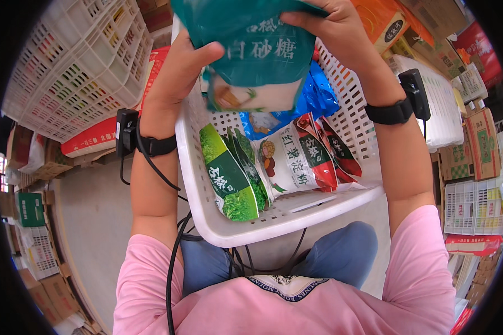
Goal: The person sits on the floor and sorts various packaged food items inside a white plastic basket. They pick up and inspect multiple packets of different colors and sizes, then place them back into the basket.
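Observation:
A teal plastic bag of white sugar is held up between my two hands, over the far part of a white perforated plastic basket. My left hand grips its left edge with the thumb across the front. At the upper right edge, my right hand pinches the bag; its top is cut off by the picture's rim. In the basket lie green bags at the left, white and red bags of starch in the middle and right, and blue bags behind, partly hidden by the sugar bag.
Stacked white plastic crates stand at the left beside a red sack. To the right are a white plastic-wrapped bundle, cardboard boxes and another white crate. Black cables hang by my left arm and below the basket.

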`<state>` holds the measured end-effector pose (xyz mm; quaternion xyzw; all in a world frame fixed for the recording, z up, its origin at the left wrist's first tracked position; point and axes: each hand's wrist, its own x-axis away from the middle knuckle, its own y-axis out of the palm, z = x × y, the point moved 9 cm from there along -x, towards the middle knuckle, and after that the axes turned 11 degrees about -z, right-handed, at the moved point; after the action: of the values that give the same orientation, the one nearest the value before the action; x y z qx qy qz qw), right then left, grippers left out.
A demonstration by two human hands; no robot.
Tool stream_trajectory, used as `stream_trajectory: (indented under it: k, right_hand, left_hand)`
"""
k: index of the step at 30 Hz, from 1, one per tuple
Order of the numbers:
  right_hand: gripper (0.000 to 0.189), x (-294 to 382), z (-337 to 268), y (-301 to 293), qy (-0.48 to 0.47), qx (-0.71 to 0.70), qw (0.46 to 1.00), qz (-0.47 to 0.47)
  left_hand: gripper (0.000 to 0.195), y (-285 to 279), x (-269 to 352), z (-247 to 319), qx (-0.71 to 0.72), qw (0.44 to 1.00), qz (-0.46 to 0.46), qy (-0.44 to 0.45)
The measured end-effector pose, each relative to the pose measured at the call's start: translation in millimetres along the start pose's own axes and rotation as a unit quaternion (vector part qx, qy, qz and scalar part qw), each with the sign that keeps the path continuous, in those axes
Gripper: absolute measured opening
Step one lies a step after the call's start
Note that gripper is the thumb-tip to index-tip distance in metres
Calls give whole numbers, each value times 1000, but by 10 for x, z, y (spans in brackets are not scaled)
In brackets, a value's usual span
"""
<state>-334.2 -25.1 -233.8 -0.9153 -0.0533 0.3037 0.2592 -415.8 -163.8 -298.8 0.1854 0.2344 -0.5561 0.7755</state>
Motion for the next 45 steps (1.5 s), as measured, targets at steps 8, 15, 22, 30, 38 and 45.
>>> stream_trajectory:
  k: [8, 15, 22, 30, 38, 45]
  right_hand:
    - [17, 192, 667, 47, 29, 228, 972, 56]
    - [17, 225, 861, 244, 51, 304, 949, 58]
    - [23, 237, 866, 334, 91, 387, 917, 37]
    - [43, 295, 740, 153, 43, 465, 883, 44]
    - [59, 321, 930, 85, 75, 424, 902, 33]
    - [27, 445, 798, -599, 46, 309, 933, 181]
  left_hand:
    - [33, 176, -52, -206, -332, 931, -32, -149]
    - [25, -3, 73, -341, -463, 853, -9, -242]
    - [36, 3, 104, -354, -492, 827, -35, -270]
    - [34, -105, 80, -174, -440, 854, 83, -265]
    - [34, -95, 107, -192, -431, 843, 67, -314]
    - [26, -197, 143, -182, -647, 675, 9, -354]
